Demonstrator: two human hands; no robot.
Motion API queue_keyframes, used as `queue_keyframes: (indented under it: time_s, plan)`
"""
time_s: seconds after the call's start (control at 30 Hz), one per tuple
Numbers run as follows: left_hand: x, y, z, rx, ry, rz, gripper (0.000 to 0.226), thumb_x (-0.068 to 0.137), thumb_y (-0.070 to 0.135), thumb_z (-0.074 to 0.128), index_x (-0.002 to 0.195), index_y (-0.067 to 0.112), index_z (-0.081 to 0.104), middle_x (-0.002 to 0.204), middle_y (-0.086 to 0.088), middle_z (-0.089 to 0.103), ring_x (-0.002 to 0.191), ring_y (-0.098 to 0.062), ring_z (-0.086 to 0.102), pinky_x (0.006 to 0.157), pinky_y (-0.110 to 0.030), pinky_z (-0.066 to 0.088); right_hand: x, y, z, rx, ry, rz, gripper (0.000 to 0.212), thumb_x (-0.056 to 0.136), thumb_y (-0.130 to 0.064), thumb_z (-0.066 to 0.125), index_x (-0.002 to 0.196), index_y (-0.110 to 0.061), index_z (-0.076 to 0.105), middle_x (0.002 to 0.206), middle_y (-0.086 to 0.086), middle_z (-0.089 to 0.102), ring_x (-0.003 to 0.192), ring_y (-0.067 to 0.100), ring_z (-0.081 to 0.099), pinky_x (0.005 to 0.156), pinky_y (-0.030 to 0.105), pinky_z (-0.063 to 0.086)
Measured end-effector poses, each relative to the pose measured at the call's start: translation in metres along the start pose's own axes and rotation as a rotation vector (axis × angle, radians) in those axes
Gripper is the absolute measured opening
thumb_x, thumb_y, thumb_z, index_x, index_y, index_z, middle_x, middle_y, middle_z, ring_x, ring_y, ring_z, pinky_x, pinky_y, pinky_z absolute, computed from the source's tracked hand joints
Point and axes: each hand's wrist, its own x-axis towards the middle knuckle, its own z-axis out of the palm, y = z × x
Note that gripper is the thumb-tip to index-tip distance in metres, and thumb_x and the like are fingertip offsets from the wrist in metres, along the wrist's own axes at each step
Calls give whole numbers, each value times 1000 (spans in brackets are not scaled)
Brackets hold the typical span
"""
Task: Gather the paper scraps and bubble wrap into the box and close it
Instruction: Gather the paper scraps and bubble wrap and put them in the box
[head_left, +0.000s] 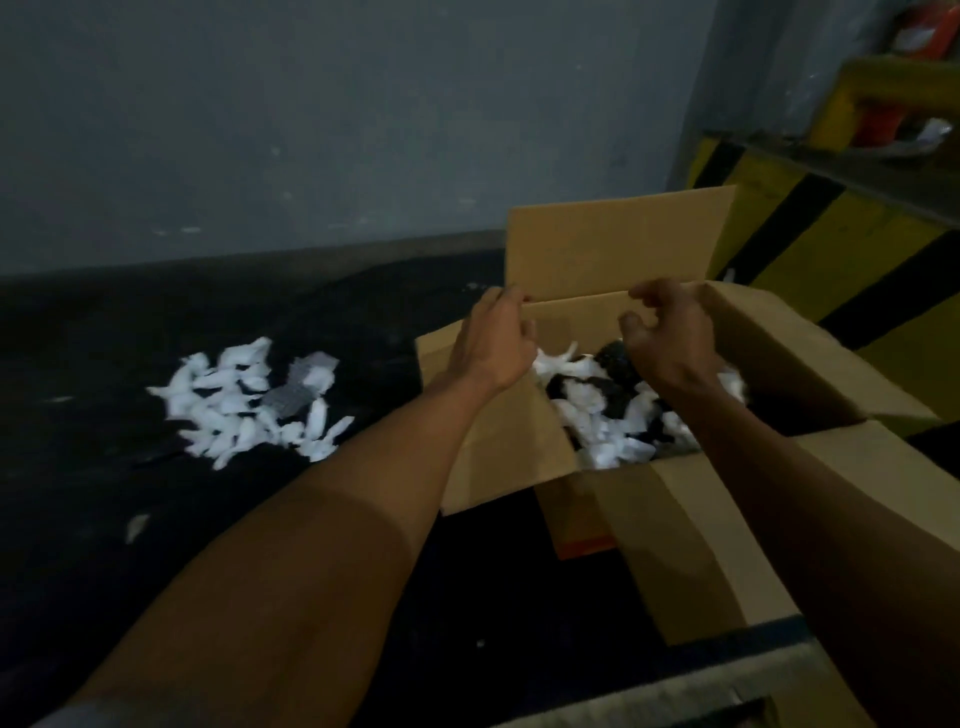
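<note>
An open cardboard box (613, 249) stands on a dark surface at the right, its flaps raised or spread. White paper scraps (602, 421) and dark pieces lie inside it. A pile of white paper scraps (228, 405) with a grey piece of bubble wrap (298, 389) lies on the dark surface to the box's left. My left hand (493, 343) hovers over the box's left edge with fingers loosely curled. Above the box's opening, my right hand (670, 332) has loosely curled fingers. Neither hand visibly holds anything.
A grey wall rises behind the surface. A yellow and black striped barrier (810, 228) stands at the right behind the box. A lone white scrap (136, 526) lies near the front left. A pale edge runs along the bottom right.
</note>
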Motion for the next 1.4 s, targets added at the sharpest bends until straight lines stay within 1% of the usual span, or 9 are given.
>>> queue_keyframes:
  time_s: [0.37, 0.63, 0.8, 0.93, 1.03, 1.1, 1.2, 1.3, 1.4]
  plan:
    - [-82, -194, -137, 230, 177, -365, 36, 87, 7, 54, 123, 11, 58, 122, -15, 57, 113, -28, 54, 99, -34, 40, -55, -150, 171, 157, -328, -193, 33, 88, -20, 61, 121, -19, 55, 125, 11, 53, 108, 26, 56, 97, 39, 46]
    - [-127, -328, -142, 257, -27, -433, 40, 89, 9, 58, 129, 12, 56, 130, -13, 53, 120, -26, 51, 103, -32, 38, -124, -152, 314, -50, -551, -209, 43, 84, -31, 65, 125, -24, 53, 133, 12, 45, 120, 36, 47, 100, 41, 40]
    - [-116, -405, -109, 325, -161, -414, 71, 87, 44, 63, 147, 36, 27, 155, -19, 14, 142, -41, 10, 116, -50, 16, -121, -135, 388, -360, -672, -134, 64, 86, -68, 45, 143, -53, 19, 160, 7, -3, 145, 41, 1, 114, 59, 10]
    - [-103, -451, -88, 383, -321, -388, 73, 87, 63, 49, 147, 49, 10, 159, -14, -13, 142, -43, -18, 114, -56, 0, -119, -121, 432, -395, -763, -104, 65, 84, -78, 33, 141, -63, 4, 160, 3, -20, 145, 41, -13, 112, 63, -2]
    - [-110, -469, -73, 302, -257, -342, 53, 90, 50, 55, 138, 28, 47, 153, -17, 25, 144, -39, 2, 117, -44, 3, -129, -112, 455, -425, -762, -86, 56, 88, -70, 35, 140, -49, 34, 162, 7, 6, 146, 41, 1, 114, 59, 0]
    - [-118, -473, -64, 245, -43, -240, 26, 88, 31, 64, 105, 11, 66, 125, -19, 55, 129, -32, 32, 113, -36, 20, -137, -109, 464, -283, -582, -161, 46, 86, -50, 48, 117, -18, 61, 136, 20, 46, 129, 46, 38, 111, 50, 29]
    - [-121, -476, -63, 188, 71, -237, 14, 79, 18, 63, 78, 4, 58, 89, -15, 60, 94, -31, 49, 86, -37, 40, -142, -109, 468, -205, -414, -249, 23, 69, -23, 57, 81, -4, 61, 86, 17, 58, 84, 40, 57, 79, 34, 40]
    - [-118, -475, -74, 77, 19, -270, 16, 76, 25, 55, 76, 11, 48, 77, -11, 54, 74, -30, 51, 64, -41, 46, -135, -122, 465, -186, -425, -237, 15, 67, -19, 59, 74, -6, 55, 75, 13, 56, 70, 34, 56, 64, 34, 42]
    - [-119, -470, -89, -92, 6, -374, 18, 79, 33, 49, 89, 23, 39, 80, -4, 56, 69, -25, 57, 60, -40, 52, -128, -137, 452, -50, -328, -88, 13, 78, -12, 57, 86, -13, 48, 73, 5, 55, 63, 25, 55, 60, 28, 38]
